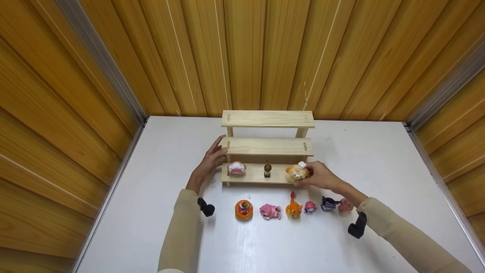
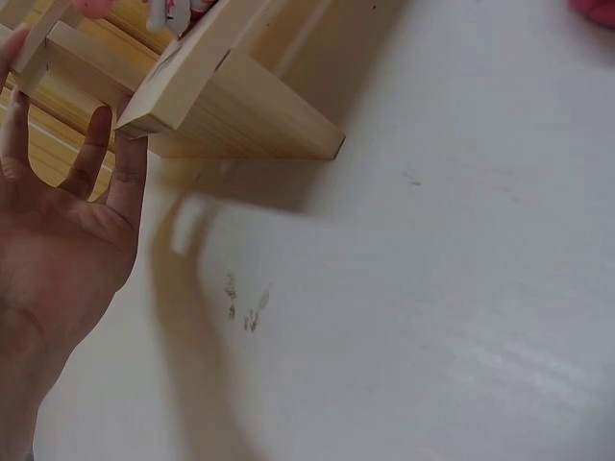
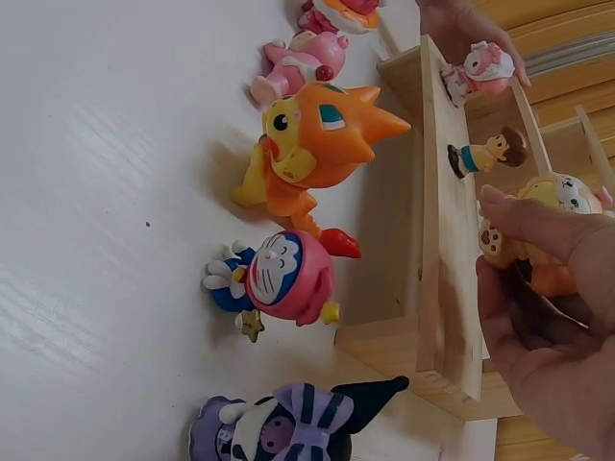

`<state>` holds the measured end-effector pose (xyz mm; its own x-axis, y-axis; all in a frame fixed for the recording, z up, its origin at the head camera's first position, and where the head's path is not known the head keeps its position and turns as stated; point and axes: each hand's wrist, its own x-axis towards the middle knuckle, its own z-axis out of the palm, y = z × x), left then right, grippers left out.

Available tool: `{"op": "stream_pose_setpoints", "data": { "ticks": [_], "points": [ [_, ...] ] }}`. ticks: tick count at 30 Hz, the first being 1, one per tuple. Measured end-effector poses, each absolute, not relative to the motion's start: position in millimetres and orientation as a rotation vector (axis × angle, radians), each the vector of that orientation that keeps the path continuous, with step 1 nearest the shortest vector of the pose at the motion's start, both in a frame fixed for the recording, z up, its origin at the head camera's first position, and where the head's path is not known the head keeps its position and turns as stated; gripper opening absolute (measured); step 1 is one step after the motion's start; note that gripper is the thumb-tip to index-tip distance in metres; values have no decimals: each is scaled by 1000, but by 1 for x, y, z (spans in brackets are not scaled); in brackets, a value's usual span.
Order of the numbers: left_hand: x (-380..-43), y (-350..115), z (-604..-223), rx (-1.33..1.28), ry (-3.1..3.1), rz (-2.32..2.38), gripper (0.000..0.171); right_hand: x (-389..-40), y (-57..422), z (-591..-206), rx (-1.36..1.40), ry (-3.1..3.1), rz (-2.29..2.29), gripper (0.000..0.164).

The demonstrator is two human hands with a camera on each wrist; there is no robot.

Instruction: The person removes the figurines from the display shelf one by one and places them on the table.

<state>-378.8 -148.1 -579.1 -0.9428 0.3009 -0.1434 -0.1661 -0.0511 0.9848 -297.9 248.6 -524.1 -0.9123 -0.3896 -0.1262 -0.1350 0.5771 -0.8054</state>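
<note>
My right hand (image 1: 322,175) grips an orange and cream animal figurine (image 1: 297,172) with a white top, between thumb and fingers, at the right end of the lowest step of the wooden tiered shelf (image 1: 267,146). On that step stand a pink and white figurine (image 1: 237,169) at the left and a small brown-haired boy figurine (image 1: 267,170) in the middle. My left hand (image 1: 213,161) rests against the shelf's left side; in the left wrist view, the fingers (image 2: 127,178) extend to the ends of its boards.
In front of the shelf lies a row of figurines: an orange round one (image 1: 243,209), a pink one (image 1: 270,211), an orange fox-like one (image 1: 293,208), a pink-hooded one (image 3: 288,277), a black and purple one (image 3: 288,423) and another pink one (image 1: 345,205). Wood-panel walls (image 1: 261,57) surround the white table (image 1: 170,151).
</note>
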Motion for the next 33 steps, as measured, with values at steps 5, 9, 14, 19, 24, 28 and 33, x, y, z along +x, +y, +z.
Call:
{"op": "stream_pose_setpoints", "data": {
  "ticks": [5,9,14,19,24,28,33],
  "points": [
    [-379,-150,-578,134,1903,2059,67,-295,255,-518,-398,2479,-1316,48],
    [-380,-151,-579,136,1896,2072,67,-293,261,-512,-368,2476,-1340,48],
    [-381,-151,-581,147,1894,2077,69,-288,276,-507,-298,2475,-1355,55],
    [-381,-151,-583,152,1897,2063,71,-282,292,-505,-283,2451,-1417,57],
    [-382,-150,-581,159,1895,2066,69,-275,306,-504,-257,2462,-1430,61],
    [-382,-148,-580,159,1898,2056,69,-269,321,-501,-244,2485,-1419,64],
    [-380,-149,-579,117,1913,2042,67,-261,342,-496,-228,2525,-1403,70]
  ]
}}
